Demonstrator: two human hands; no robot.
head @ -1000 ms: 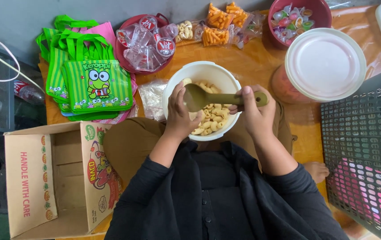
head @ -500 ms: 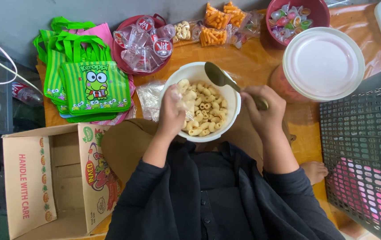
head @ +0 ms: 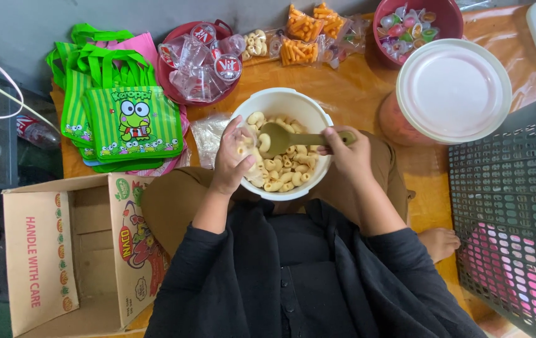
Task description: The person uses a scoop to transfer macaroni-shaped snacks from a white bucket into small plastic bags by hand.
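Item: white bowl (head: 250, 112) of pale ring snacks (head: 283, 169), resting in our lap.
Our right hand (head: 350, 156) is closed around a green spoon (head: 293, 137), its scoop lying on the snacks; our left hand (head: 233, 158) pinches a small clear bag (head: 247, 145) at the near-left rim. Step in hand: scooping. Filling calls for tipping the spoon into the bag's mouth. Far left, green tote bags (head: 124, 122); right, a lidded tub (head: 452, 91).

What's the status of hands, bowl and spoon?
Left hand holds small clear bag at bowl rim. Right hand grips spoon, scoop over snacks. Nothing in the way.
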